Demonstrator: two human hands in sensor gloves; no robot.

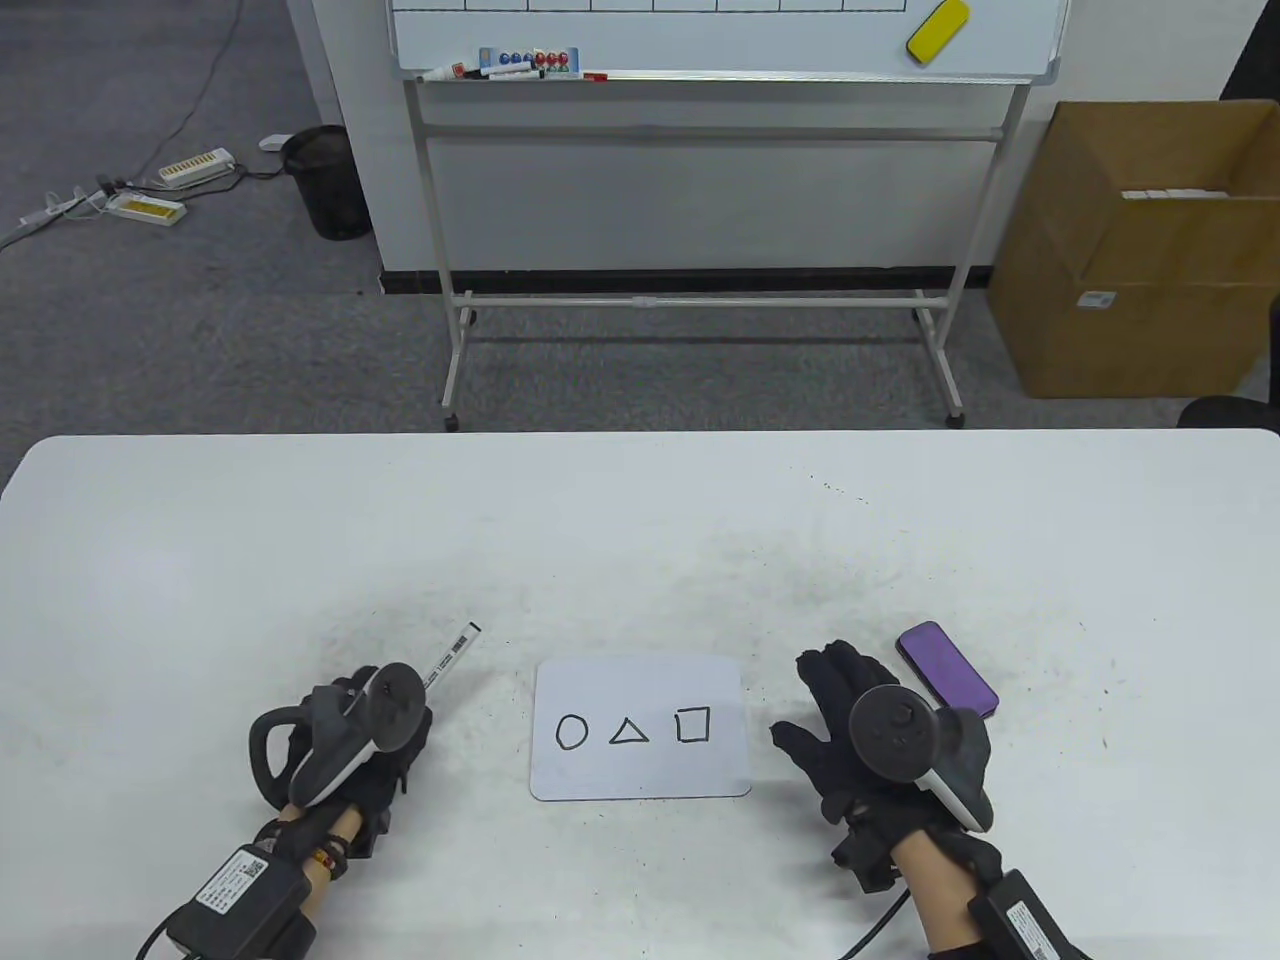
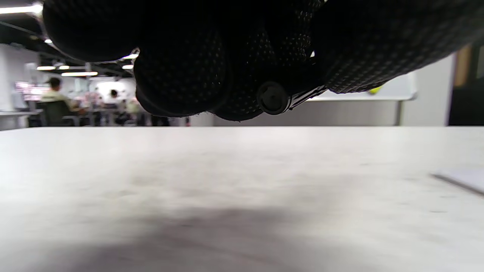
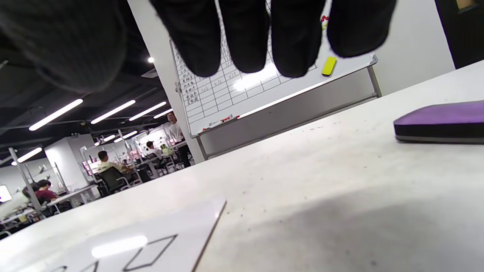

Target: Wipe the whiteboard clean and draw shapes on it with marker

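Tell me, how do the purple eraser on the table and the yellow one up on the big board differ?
The purple eraser lies flat on the table, beside the right hand; the yellow eraser sticks to the standing whiteboard, off the table. The purple one looks dark and slim with a dark base; the yellow one is bright. Both are rounded oblong blocks, set at a slant, and neither is held.

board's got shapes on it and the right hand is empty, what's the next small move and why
Probably move the right hand to the purple eraser lying just beside its fingers and grip it. The small whiteboard already carries a circle, triangle and square, so wiping seems due. The left hand grips the marker, and the right hand's fingers are straight and hold nothing.
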